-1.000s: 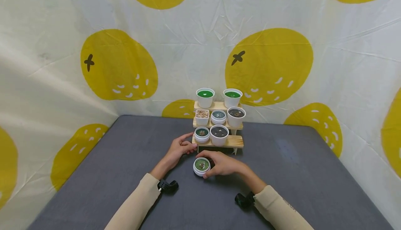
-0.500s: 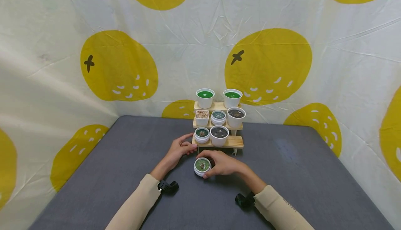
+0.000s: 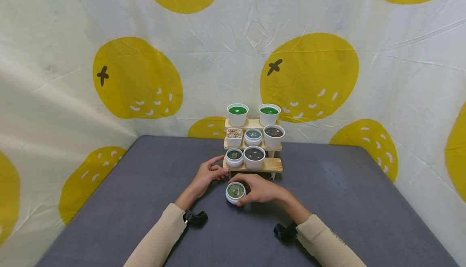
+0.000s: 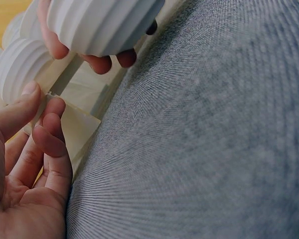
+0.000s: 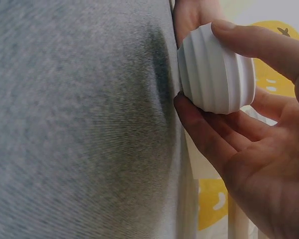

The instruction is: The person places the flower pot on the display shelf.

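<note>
My right hand [image 3: 260,191] holds a round white ribbed pot [image 3: 236,191] with a mottled green top, thumb on one side and fingers on the other. The right wrist view shows the pot's ribbed wall [image 5: 214,74] low over the cloth. My left hand [image 3: 204,178] pinches the left end of the lowest step of a three-step wooden stand [image 3: 274,164], thumb over curled fingers [image 4: 57,149] in the left wrist view. On that step are another ribbed pot [image 3: 234,162] with a dark green top and a smooth white cup [image 3: 254,162] with a dark grey top.
The middle step bears a square cup [image 3: 234,140] of tan pebbles, a ribbed pot [image 3: 253,140] and a dark-topped cup [image 3: 274,139]. Two green-topped cups [image 3: 238,119] stand on the top step. Grey cloth [image 3: 342,202] covers the table; a fruit-printed curtain [image 3: 218,64] hangs behind.
The ribbed pot has shifted very slightly to the right within my right hand's grip. My left hand stays at the stand's end, and the cups on the steps keep their places.
</note>
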`<move>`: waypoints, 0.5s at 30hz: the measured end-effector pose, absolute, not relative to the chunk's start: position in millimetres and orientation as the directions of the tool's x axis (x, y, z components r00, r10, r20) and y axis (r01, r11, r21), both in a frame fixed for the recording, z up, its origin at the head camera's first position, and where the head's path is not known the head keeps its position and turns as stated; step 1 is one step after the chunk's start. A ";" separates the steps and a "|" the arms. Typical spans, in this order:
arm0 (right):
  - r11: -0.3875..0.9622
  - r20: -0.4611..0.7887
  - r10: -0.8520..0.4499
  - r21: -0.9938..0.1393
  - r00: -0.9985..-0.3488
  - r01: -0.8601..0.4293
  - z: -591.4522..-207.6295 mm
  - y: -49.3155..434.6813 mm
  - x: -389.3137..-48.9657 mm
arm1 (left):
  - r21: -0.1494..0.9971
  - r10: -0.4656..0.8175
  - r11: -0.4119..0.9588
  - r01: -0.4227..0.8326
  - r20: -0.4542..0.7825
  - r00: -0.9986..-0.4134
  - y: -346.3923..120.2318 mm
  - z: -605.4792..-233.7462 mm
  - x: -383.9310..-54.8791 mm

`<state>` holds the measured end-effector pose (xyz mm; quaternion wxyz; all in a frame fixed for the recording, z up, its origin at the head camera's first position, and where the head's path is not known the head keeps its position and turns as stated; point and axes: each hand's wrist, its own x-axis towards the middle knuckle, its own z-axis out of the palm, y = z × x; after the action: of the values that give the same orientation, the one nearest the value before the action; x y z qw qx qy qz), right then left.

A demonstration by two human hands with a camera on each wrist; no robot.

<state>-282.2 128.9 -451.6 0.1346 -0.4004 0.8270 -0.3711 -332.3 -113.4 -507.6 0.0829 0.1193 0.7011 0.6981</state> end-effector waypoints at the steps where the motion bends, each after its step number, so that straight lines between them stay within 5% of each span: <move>1: 0.406 0.073 -0.761 -0.722 -0.645 -0.561 -450.5 129.0 -281.8 | 0.999 0.284 -0.003 0.052 0.051 -0.958 -113.5 -507.8 -332.2; 15: 0.395 0.062 -0.757 -0.750 -0.650 -0.531 -426.7 136.4 -277.0 | 0.998 0.292 -0.007 0.058 0.058 -0.955 -113.3 -507.0 -330.4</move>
<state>-277.0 136.4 -426.7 0.1462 -0.3917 0.8221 -0.3863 -330.4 -113.3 -507.0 0.0838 0.1251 0.6995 0.6985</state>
